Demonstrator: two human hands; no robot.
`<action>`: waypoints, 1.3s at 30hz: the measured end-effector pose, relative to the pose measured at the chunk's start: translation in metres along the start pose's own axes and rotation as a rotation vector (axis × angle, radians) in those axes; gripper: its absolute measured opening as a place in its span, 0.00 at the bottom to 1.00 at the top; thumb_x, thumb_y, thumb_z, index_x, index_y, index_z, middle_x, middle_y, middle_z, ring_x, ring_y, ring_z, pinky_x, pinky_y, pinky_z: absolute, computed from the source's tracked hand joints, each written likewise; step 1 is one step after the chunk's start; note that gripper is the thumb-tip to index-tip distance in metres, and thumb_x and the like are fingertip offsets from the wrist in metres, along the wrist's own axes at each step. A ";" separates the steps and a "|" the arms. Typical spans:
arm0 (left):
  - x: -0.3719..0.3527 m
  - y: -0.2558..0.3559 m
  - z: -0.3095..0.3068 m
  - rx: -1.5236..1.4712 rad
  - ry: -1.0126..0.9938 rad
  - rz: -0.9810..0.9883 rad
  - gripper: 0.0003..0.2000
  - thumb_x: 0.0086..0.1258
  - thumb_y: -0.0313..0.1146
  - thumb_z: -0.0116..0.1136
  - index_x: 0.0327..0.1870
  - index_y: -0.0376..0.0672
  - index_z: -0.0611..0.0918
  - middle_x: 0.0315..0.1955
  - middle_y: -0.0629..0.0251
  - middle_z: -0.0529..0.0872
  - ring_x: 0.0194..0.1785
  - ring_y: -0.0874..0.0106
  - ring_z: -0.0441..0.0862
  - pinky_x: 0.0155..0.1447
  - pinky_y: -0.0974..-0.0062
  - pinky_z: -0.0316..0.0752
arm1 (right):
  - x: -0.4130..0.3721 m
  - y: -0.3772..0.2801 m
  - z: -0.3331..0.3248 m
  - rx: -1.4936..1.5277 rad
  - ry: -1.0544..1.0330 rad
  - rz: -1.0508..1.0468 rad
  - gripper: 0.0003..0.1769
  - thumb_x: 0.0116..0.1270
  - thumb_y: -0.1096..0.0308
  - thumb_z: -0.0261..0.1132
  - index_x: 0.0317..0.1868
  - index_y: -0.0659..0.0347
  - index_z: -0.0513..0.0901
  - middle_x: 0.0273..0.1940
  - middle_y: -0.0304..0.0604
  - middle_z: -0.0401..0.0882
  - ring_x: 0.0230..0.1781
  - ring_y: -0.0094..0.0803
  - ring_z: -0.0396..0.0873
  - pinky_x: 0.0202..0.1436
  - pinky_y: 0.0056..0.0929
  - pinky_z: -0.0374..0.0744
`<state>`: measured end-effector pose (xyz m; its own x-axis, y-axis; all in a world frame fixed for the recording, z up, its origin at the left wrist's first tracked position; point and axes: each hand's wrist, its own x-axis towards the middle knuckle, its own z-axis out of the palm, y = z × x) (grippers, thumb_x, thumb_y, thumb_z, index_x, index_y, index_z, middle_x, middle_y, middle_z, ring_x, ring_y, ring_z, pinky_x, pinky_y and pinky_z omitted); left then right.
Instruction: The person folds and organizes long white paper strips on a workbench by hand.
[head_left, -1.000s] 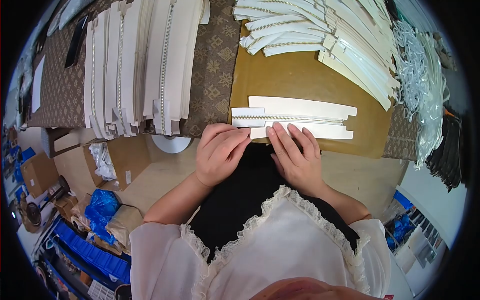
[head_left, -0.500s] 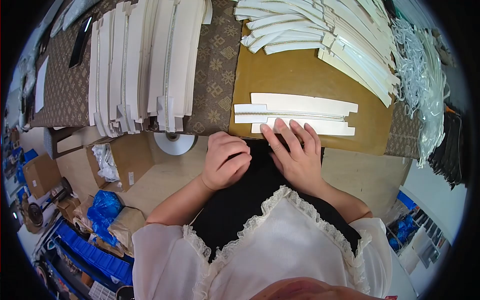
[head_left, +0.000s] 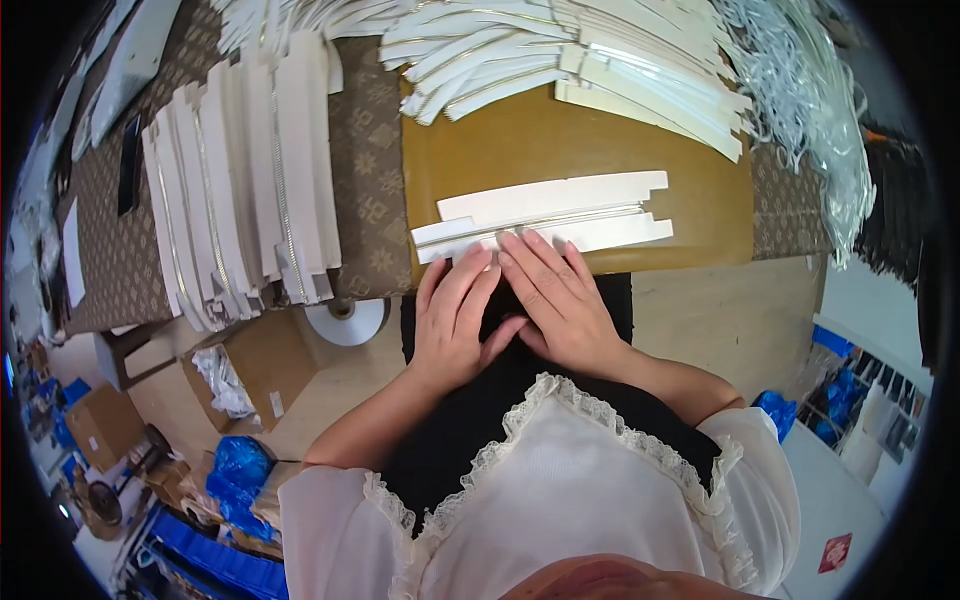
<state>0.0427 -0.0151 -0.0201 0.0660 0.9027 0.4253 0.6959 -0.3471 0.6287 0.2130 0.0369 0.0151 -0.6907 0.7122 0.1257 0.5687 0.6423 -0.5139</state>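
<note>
A white metal-toothed zipper (head_left: pixel 585 217) lies crosswise on a notched white card (head_left: pixel 550 194), flat on the brown mat (head_left: pixel 560 130). Along the near edge of the card, my left hand (head_left: pixel 452 318) rests its outstretched fingertips just left of the middle. My right hand (head_left: pixel 560 300) lies beside it, fingers straight, the tips on the card's near strip close to the zipper teeth. Both hands are open and grip nothing. The two thumbs point toward each other below the table edge.
Stacks of carded zippers (head_left: pixel 285 170) stand at left on the patterned cloth (head_left: pixel 368 180). A heap of zippers (head_left: pixel 490 55) covers the mat's far side. Clear plastic strands (head_left: pixel 800 100) hang at right, near black strips (head_left: pixel 893 190). A cardboard box (head_left: pixel 262 370) sits below left.
My left hand has opened from a loose curl and reached up to the card beside my right hand. The carded zipper now lies slightly tilted, and the whole view has shifted.
</note>
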 end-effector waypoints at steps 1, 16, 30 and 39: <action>0.003 0.003 -0.002 0.084 -0.049 -0.005 0.25 0.63 0.36 0.66 0.60 0.38 0.76 0.62 0.58 0.76 0.67 0.62 0.72 0.72 0.56 0.61 | -0.002 0.001 -0.001 -0.002 0.007 0.014 0.36 0.52 0.69 0.71 0.65 0.56 0.75 0.70 0.43 0.67 0.71 0.44 0.65 0.73 0.54 0.57; 0.028 0.015 -0.023 0.274 -0.250 0.010 0.26 0.60 0.30 0.65 0.61 0.37 0.76 0.61 0.59 0.79 0.61 0.62 0.77 0.70 0.60 0.62 | -0.034 0.044 -0.043 -0.220 0.175 0.278 0.27 0.63 0.72 0.67 0.64 0.57 0.76 0.66 0.42 0.75 0.69 0.38 0.70 0.76 0.56 0.51; 0.105 0.012 -0.021 0.232 -0.145 0.088 0.18 0.54 0.34 0.73 0.47 0.44 0.84 0.42 0.60 0.84 0.45 0.61 0.80 0.55 0.62 0.72 | -0.041 0.072 -0.056 0.337 0.280 0.298 0.24 0.68 0.74 0.62 0.65 0.61 0.75 0.64 0.44 0.76 0.68 0.36 0.72 0.78 0.45 0.51; 0.141 0.015 -0.003 0.062 -0.681 -0.281 0.19 0.58 0.31 0.70 0.50 0.40 0.80 0.41 0.60 0.83 0.42 0.62 0.80 0.49 0.64 0.74 | -0.059 0.076 -0.051 0.606 0.714 0.318 0.27 0.71 0.75 0.60 0.70 0.67 0.67 0.65 0.50 0.73 0.68 0.34 0.70 0.71 0.32 0.65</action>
<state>0.0605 0.1060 0.0507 0.2949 0.9202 -0.2574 0.7898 -0.0831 0.6077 0.3197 0.0578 0.0118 -0.0007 0.9582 0.2861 0.2190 0.2793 -0.9349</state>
